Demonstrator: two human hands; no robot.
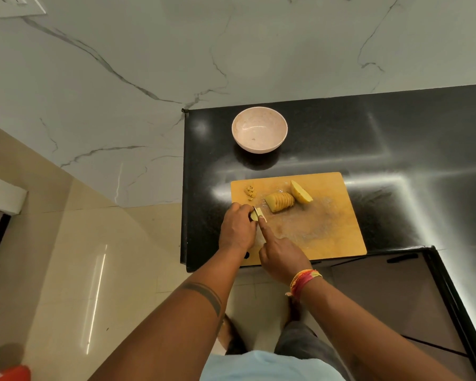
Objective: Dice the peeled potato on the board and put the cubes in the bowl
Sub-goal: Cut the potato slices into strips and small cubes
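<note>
A wooden cutting board (327, 229) lies on the black counter. On it are a sliced potato half (280, 201), an uncut potato wedge (300, 192) behind it, and a small pile of cut bits (249, 192) at the far left. My left hand (237, 226) holds a small potato piece (254, 215) at the board's left edge. My right hand (282, 255) grips a knife (259, 215), index finger stretched along the blade, which sits against that piece. The knife handle is hidden in my palm. A pale pink bowl (259, 133) stands behind the board with no cubes in it.
The black counter (396, 149) runs right and ends at a left edge beside the board. A marble wall stands behind it. Below the counter's front are grey cabinet doors (382, 298). Beige floor tiles lie to the left, and my foot shows below.
</note>
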